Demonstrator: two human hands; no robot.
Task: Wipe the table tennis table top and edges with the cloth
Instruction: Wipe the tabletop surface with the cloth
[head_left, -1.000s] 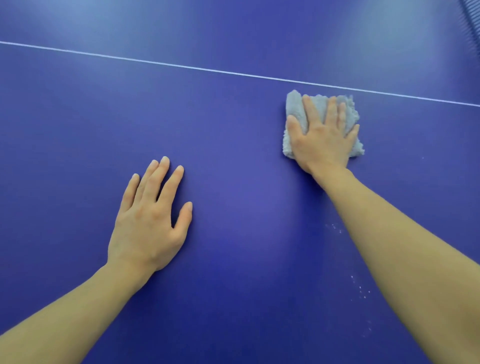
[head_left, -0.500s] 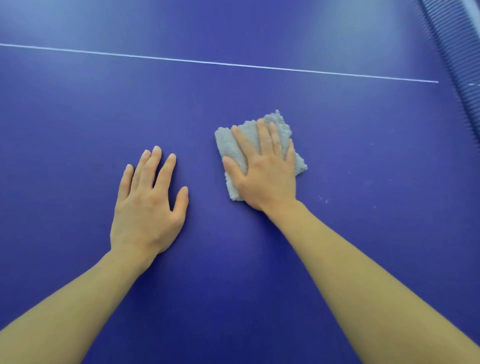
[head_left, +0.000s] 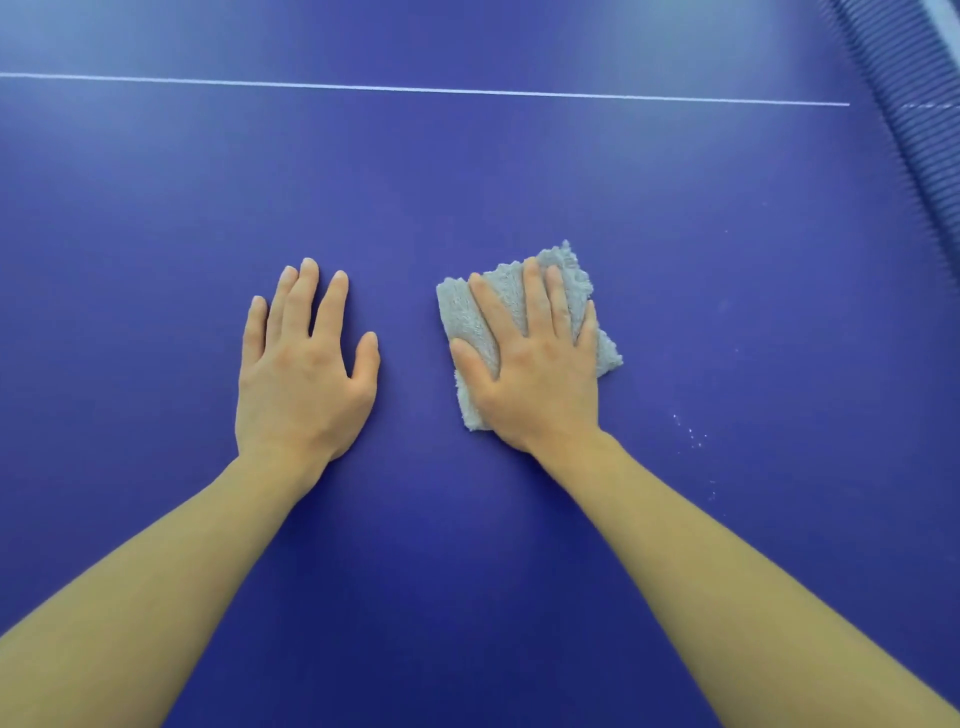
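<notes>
A folded grey cloth (head_left: 467, 325) lies flat on the blue table tennis table (head_left: 519, 182). My right hand (head_left: 535, 369) presses down on the cloth with straight, spread fingers and covers most of it. My left hand (head_left: 301, 369) rests palm down on the bare table surface, a short way left of the cloth, fingers straight.
A thin white line (head_left: 415, 90) crosses the table far from me. The net (head_left: 914, 119) runs along the upper right corner. Small white specks (head_left: 693, 436) dot the surface right of my right forearm.
My right hand slid the cloth from the far right, near the white line, toward me and leftward, close to my left hand. The view shifted right, showing more of the net.
</notes>
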